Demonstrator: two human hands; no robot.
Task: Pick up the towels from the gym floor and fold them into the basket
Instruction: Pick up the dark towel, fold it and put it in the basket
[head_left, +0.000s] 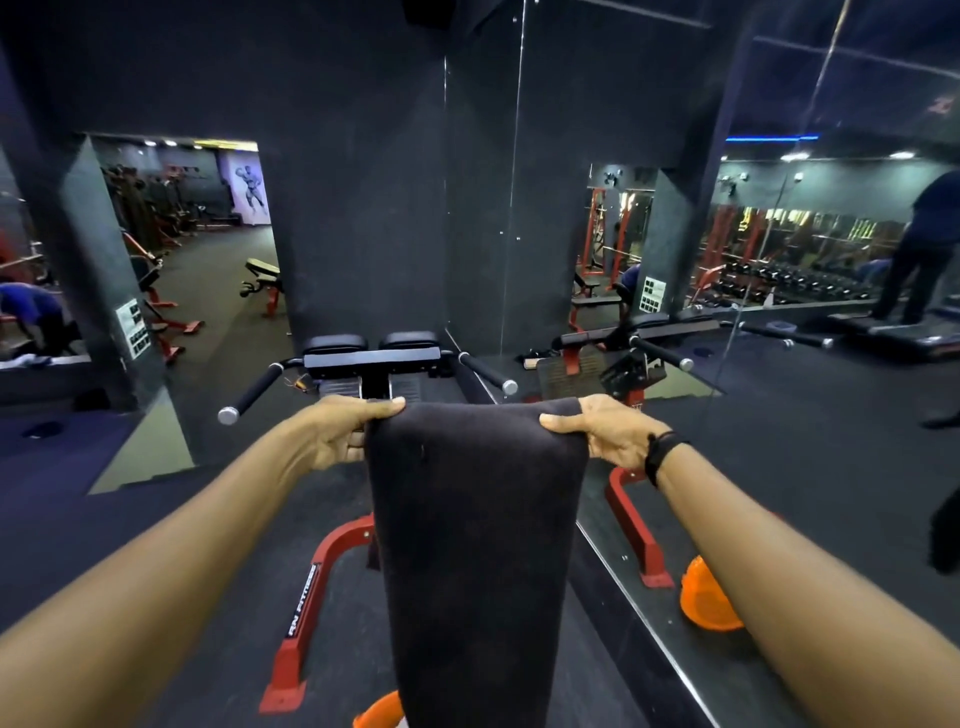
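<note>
A dark brown towel (475, 545) hangs straight down in front of me, held up at chest height by its two top corners. My left hand (343, 434) pinches the top left corner, thumb over the edge. My right hand (605, 434) pinches the top right corner in the same way; a black band sits on that wrist. Part of an orange basket (379, 709) peeks out at the bottom edge, left of the towel's lower end. The towel hides whatever lies directly below it.
A red-framed gym machine (319, 577) with black pads and grey-tipped handles (374, 358) stands right behind the towel. Mirror walls (779, 415) rise to the right and ahead, reflecting the orange basket (709, 597). Dark rubber floor lies to the left. A person stands at far right (924, 249).
</note>
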